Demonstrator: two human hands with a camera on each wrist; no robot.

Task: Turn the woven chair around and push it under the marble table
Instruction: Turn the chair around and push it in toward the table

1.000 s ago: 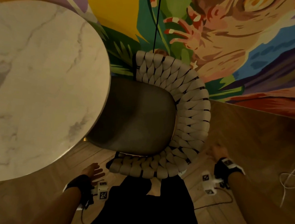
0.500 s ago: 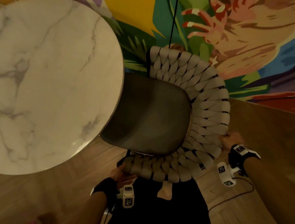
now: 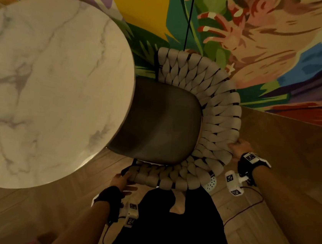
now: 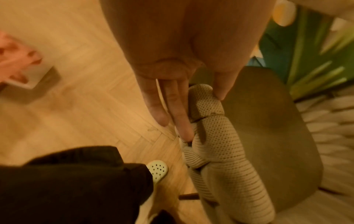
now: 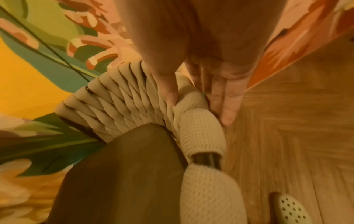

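Note:
The round marble table (image 3: 49,89) fills the left of the head view. The woven chair (image 3: 222,119) stands right of it, dark seat (image 3: 162,122) facing the table, its front edge under the tabletop rim. My left hand (image 3: 123,179) holds the near end of the woven rim (image 4: 210,151); in the left wrist view the thumb (image 4: 222,91) lies on top and the fingers (image 4: 180,121) run along the outside. My right hand (image 3: 239,148) grips the curved back, with the thumb (image 5: 170,94) inside the weave (image 5: 201,130) and the fingers (image 5: 228,115) outside.
A painted mural wall (image 3: 264,53) stands close behind the chair, with a black cord (image 3: 189,16) hanging down it. The floor (image 3: 292,157) is wood herringbone. My dark-clothed legs (image 3: 173,233) and a white perforated slipper (image 3: 211,184) are just below the chair. A dark cable (image 3: 246,209) lies at right.
Both hands rose from beside the chair onto it: the left took the near rim end, the right closed on the back. The chair stays against the table edge.

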